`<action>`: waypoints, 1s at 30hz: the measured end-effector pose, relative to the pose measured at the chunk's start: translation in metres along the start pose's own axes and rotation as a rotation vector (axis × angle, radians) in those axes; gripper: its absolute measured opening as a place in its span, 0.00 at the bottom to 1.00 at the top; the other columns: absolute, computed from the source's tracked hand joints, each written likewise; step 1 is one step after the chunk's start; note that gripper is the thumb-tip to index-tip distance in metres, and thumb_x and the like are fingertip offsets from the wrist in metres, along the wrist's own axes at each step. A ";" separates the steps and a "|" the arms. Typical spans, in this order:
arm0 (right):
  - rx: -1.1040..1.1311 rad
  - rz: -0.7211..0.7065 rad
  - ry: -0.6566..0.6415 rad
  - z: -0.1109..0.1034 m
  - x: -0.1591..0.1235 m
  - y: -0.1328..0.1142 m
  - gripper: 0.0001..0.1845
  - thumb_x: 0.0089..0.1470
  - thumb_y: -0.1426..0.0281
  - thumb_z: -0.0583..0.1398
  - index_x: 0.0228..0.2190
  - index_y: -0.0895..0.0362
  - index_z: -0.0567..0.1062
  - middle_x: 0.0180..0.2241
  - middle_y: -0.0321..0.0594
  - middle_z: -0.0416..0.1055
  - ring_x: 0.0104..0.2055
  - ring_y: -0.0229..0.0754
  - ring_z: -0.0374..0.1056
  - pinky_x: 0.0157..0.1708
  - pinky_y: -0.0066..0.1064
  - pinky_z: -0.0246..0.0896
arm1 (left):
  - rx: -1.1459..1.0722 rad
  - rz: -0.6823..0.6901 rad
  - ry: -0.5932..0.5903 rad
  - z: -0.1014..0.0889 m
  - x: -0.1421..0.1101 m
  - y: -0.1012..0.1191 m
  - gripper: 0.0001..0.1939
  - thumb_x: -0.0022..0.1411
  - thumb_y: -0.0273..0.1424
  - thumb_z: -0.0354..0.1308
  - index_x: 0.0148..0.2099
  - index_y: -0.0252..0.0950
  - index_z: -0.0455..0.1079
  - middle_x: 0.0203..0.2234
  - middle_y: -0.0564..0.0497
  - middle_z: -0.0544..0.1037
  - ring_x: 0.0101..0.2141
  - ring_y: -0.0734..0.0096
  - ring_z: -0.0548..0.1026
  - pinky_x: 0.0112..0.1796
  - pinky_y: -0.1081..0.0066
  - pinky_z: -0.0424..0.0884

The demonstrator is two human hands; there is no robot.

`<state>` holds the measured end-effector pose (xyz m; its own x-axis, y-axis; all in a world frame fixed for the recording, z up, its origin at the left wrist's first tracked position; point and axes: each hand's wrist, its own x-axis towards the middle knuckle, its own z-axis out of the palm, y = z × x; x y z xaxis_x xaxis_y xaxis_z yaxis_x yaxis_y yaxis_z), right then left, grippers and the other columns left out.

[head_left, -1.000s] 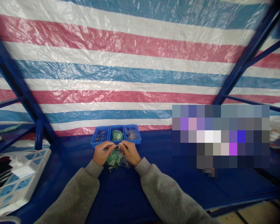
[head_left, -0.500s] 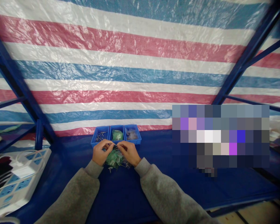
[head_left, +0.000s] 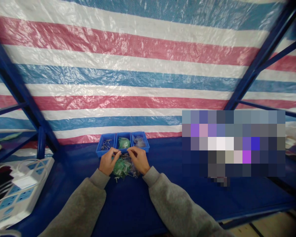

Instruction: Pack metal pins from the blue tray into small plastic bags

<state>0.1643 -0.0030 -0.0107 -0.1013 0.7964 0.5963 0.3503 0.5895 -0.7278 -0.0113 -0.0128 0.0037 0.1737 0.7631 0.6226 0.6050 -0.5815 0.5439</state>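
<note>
My left hand point(head_left: 109, 161) is closed in a pinch above the near side of the blue bins; what sits between its fingertips is too small to make out. Facing it, my right hand point(head_left: 139, 160) has its thumb and forefinger close together, and I cannot tell what they hold. Below and between both hands lies a pile of green and clear pieces point(head_left: 121, 167) mixed with small metal pins. Just beyond stand three joined blue bins: the left bin point(head_left: 98, 150) with metal pins, the middle with green pieces point(head_left: 124, 143), the right with clear pieces point(head_left: 138, 141).
A white power strip point(head_left: 27, 204) with plugs and cables lies at the left on the blue table point(head_left: 128, 210). Blue metal posts point(head_left: 22, 89) rise on both sides. Behind hangs a striped plastic sheet point(head_left: 138, 75). A blurred-out patch point(head_left: 233, 144) covers the right side.
My hands have drawn slightly apart; their fingertips were nearly touching around something small and thin. A gap now shows between them. The bins and pile look the same.
</note>
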 end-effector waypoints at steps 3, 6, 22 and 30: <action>0.004 0.025 0.030 -0.001 0.000 -0.001 0.12 0.56 0.68 0.53 0.32 0.58 0.76 0.29 0.40 0.73 0.29 0.39 0.67 0.31 0.28 0.60 | 0.054 0.087 0.012 0.000 0.000 -0.002 0.09 0.60 0.35 0.53 0.36 0.35 0.70 0.28 0.49 0.76 0.30 0.70 0.74 0.35 0.71 0.69; 0.007 0.034 0.055 -0.003 0.000 -0.002 0.13 0.57 0.68 0.52 0.32 0.58 0.76 0.29 0.41 0.73 0.30 0.39 0.67 0.31 0.28 0.60 | 0.044 0.135 0.011 0.000 0.001 -0.001 0.11 0.61 0.36 0.51 0.35 0.35 0.72 0.29 0.48 0.77 0.33 0.69 0.74 0.38 0.71 0.68; 0.054 -0.073 -0.185 -0.003 -0.004 -0.010 0.13 0.56 0.62 0.56 0.32 0.58 0.76 0.26 0.37 0.72 0.26 0.36 0.64 0.28 0.26 0.58 | 0.052 0.024 0.010 -0.002 0.000 0.000 0.13 0.61 0.38 0.50 0.36 0.37 0.72 0.24 0.52 0.76 0.22 0.75 0.71 0.29 0.77 0.67; 0.017 -0.048 -0.150 -0.003 -0.003 -0.009 0.17 0.60 0.62 0.50 0.26 0.58 0.71 0.20 0.34 0.65 0.24 0.35 0.62 0.28 0.24 0.56 | -0.068 -0.033 -0.032 -0.002 0.001 0.002 0.12 0.59 0.38 0.54 0.40 0.37 0.71 0.24 0.53 0.76 0.21 0.75 0.71 0.26 0.76 0.67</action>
<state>0.1642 -0.0110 -0.0045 -0.2560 0.7780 0.5737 0.3265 0.6282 -0.7062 -0.0112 -0.0140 0.0063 0.1802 0.7902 0.5858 0.5568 -0.5728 0.6015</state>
